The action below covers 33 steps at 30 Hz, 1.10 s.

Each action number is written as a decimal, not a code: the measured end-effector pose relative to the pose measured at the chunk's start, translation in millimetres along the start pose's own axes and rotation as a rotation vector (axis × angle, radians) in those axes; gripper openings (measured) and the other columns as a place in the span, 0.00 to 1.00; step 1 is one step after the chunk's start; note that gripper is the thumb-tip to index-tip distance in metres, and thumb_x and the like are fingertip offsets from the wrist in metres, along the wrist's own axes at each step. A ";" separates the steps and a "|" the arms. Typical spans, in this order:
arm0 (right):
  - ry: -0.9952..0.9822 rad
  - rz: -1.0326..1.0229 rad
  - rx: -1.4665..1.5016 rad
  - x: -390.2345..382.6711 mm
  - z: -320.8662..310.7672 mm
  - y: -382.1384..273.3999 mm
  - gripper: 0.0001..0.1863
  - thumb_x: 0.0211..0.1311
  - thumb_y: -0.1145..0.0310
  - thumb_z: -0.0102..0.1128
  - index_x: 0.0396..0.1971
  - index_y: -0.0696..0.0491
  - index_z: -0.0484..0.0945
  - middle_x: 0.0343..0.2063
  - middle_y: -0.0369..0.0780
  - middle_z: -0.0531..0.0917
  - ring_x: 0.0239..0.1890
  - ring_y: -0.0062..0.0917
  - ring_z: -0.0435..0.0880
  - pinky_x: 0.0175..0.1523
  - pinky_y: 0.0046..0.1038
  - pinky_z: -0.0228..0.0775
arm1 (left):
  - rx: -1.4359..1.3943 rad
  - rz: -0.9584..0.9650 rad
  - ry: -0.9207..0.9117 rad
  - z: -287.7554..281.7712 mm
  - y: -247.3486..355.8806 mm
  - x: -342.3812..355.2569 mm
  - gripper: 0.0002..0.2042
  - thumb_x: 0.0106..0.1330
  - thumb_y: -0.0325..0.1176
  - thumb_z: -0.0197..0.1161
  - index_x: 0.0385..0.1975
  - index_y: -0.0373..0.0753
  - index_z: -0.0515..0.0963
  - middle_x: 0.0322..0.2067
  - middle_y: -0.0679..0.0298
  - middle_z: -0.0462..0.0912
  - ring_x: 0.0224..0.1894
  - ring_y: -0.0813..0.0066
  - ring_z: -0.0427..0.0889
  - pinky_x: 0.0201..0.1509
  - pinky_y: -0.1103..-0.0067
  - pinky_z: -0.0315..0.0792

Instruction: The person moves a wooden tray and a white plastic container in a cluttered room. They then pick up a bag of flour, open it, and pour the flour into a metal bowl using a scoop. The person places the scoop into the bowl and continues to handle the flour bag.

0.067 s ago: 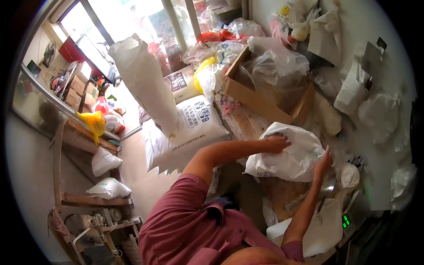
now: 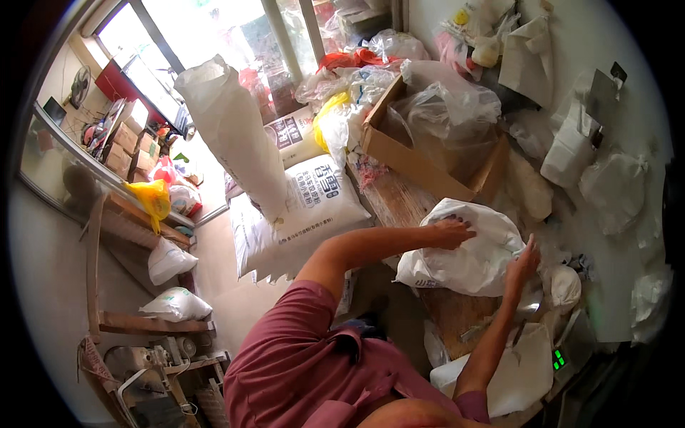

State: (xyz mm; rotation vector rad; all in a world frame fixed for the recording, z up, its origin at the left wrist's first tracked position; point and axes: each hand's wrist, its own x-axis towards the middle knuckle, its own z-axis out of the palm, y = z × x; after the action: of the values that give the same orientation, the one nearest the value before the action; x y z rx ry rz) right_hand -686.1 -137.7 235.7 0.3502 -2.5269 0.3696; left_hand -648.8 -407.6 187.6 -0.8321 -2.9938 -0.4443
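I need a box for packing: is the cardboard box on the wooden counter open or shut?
Open: the cardboard box has its flaps up, and clear plastic bags bulge out of its top.

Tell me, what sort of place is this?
Probably a small shop's storeroom or packing corner. Large white woven sacks stand on the floor, a cardboard box of plastic bags sits on the wooden bench, and both hands rest on a white bag.

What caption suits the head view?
Both hands, left and right, press a white sack on a cluttered wooden bench beside a cardboard box.
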 end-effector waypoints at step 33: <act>-0.639 0.555 1.072 19.1 78.2 -55.5 0.34 0.63 0.66 0.53 0.67 0.60 0.54 0.41 0.45 0.82 0.39 0.29 0.82 0.44 0.30 0.75 | 0.231 0.060 -0.086 -11.7 -55.5 71.1 0.21 0.53 0.36 0.66 0.49 0.42 0.79 0.50 0.52 0.78 0.62 0.47 0.68 0.62 0.50 0.61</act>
State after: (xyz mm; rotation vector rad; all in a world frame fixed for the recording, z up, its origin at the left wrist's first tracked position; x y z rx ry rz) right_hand -721.8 -218.4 193.6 0.1351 -2.7336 2.1291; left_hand -738.8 -420.3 189.4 -0.9375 -3.0077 -0.0598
